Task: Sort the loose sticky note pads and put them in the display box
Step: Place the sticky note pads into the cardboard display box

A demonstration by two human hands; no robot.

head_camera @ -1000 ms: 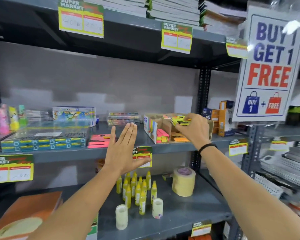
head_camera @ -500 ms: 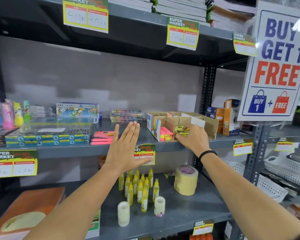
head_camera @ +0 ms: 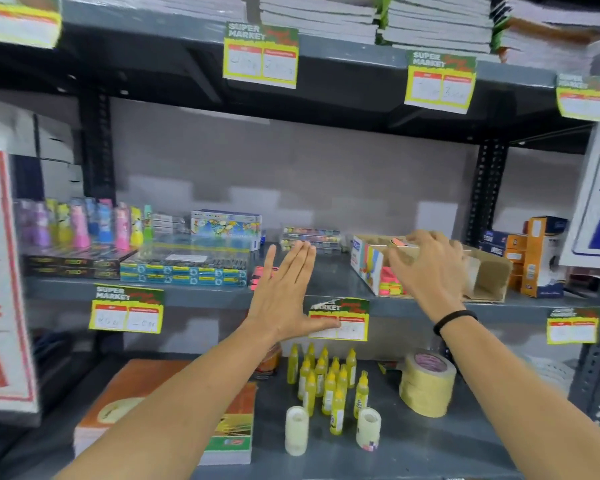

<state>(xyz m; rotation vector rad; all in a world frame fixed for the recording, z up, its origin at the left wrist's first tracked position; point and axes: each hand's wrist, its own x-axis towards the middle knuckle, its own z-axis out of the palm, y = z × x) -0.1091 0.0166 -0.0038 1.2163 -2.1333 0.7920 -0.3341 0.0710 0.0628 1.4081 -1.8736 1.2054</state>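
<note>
The cardboard display box (head_camera: 368,263) stands on the middle shelf at the right, its front open. Pink and yellow sticky note pads (head_camera: 390,286) are stacked inside its left compartment, and a pink-orange pad edge (head_camera: 399,241) shows at the box's top. My right hand (head_camera: 428,270) hovers in front of the box with fingers spread and nothing in them, hiding the middle of the box. A few loose pink pads (head_camera: 261,274) lie on the shelf left of the box. My left hand (head_camera: 286,292) is held flat and open in front of them, covering most of them.
Flat pen boxes (head_camera: 184,268) and coloured bottles (head_camera: 80,225) fill the shelf's left part; orange cartons (head_camera: 534,258) stand right of the box. Below are yellow glue bottles (head_camera: 323,379), masking tape (head_camera: 426,386), clear tape rolls (head_camera: 297,429) and an orange book (head_camera: 146,386). Price tags hang off shelf edges.
My right hand carried a yellow-green pad down into the box, released it and now hovers without it. My left hand stayed flat in place. The view has turned left.
</note>
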